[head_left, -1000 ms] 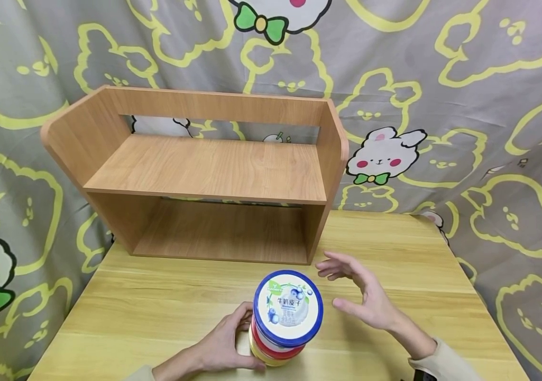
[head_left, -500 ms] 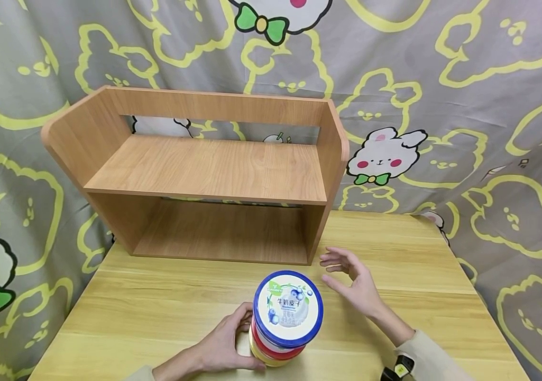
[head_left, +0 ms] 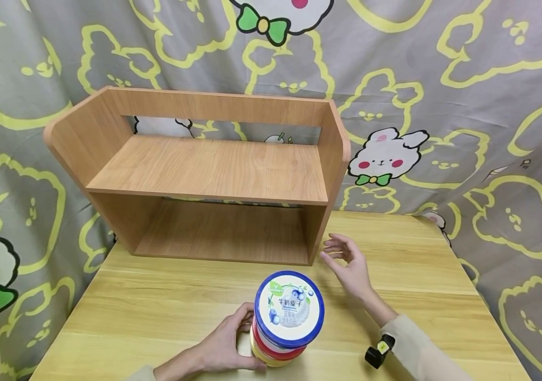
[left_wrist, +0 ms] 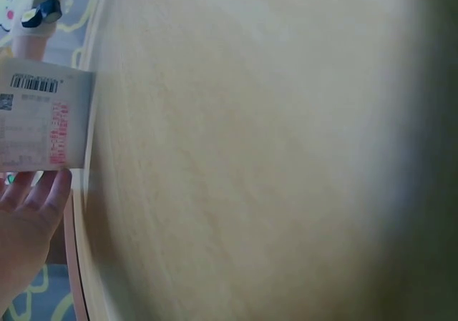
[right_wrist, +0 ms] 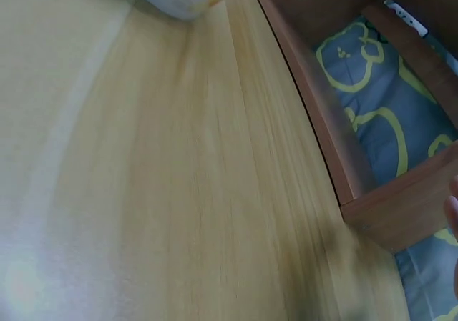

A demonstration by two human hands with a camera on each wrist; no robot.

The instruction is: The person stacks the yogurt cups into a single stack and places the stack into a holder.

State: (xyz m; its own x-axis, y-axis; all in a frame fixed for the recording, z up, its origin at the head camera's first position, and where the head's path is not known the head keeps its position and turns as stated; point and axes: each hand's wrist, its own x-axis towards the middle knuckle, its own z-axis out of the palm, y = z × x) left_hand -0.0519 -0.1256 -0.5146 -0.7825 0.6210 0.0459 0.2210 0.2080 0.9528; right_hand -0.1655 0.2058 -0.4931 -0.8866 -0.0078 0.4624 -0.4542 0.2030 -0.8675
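Observation:
A stack of round tubs stands on the table, its top tub [head_left: 290, 309] bearing a blue-rimmed white lid with blueberries printed on it. Red and yellow rims [head_left: 277, 351] show beneath. My left hand [head_left: 223, 341] holds the stack from the left, fingers behind and thumb at the front of its base. In the left wrist view, fingers lie against a white tub wall [left_wrist: 43, 117] with a barcode label. Beside the shelf's front right corner is my right hand [head_left: 354, 270], fingers loosely bent and holding nothing. The right wrist view shows only its fingertips [right_wrist: 453, 214] at the edge.
A two-tier wooden shelf [head_left: 213, 169] stands at the back left of the wooden table [head_left: 404, 264], its lower compartment facing me. A grey patterned curtain [head_left: 394, 47] hangs behind and at both sides. A black band [head_left: 380, 352] is on my right wrist.
My right hand has moved away from the stack, forward toward the shelf's right front corner, its fingers drawing closer together. The left hand and the tubs have stayed in place.

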